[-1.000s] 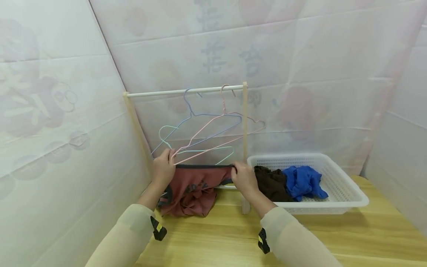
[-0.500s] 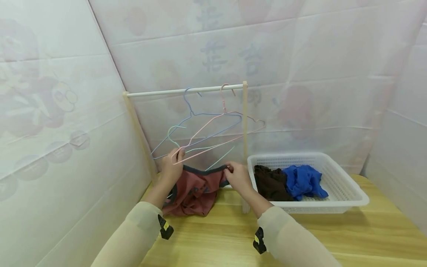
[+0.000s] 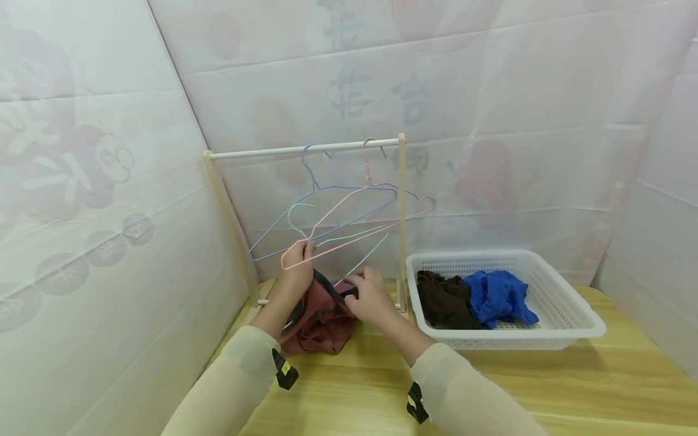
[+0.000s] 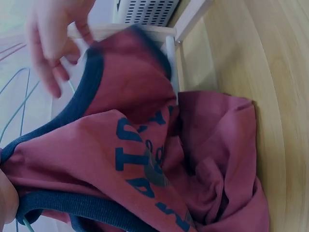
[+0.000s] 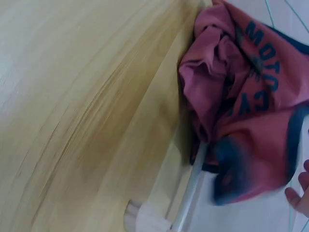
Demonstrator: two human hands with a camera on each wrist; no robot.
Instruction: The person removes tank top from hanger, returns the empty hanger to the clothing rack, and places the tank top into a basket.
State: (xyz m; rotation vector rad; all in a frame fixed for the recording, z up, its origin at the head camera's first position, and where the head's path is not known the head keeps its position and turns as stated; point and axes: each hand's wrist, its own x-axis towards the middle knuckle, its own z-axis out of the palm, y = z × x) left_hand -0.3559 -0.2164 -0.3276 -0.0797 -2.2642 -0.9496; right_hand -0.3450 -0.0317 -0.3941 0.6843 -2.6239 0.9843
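A dusty-red tank top (image 3: 322, 327) with navy trim and dark lettering hangs partly bunched over the table. My left hand (image 3: 297, 269) grips one shoulder of it together with a mint-green wire hanger (image 3: 349, 237); the hanger's hook stands up above that hand. In the left wrist view, the tank top's neckline (image 4: 89, 79) slopes between both hands. My right hand (image 3: 371, 297) is at the other shoulder, its fingers spread apart. In the right wrist view, the right fingertips (image 5: 303, 181) lie beside the cloth, whose near corner is blurred.
A small rack with a white rod (image 3: 262, 152) stands behind the hands. From it hang a blue hanger (image 3: 354, 187) and a pink hanger (image 3: 338, 209), close in front of the left hand. A white basket (image 3: 567, 303) at the right holds brown cloth (image 3: 444, 300) and blue cloth (image 3: 497, 297).
Both hands have drawn closer together, and the stretched neckline has gone slack. My left hand and the mint hanger have moved right. The right hand has moved left, its fingers now loosened from the trim.
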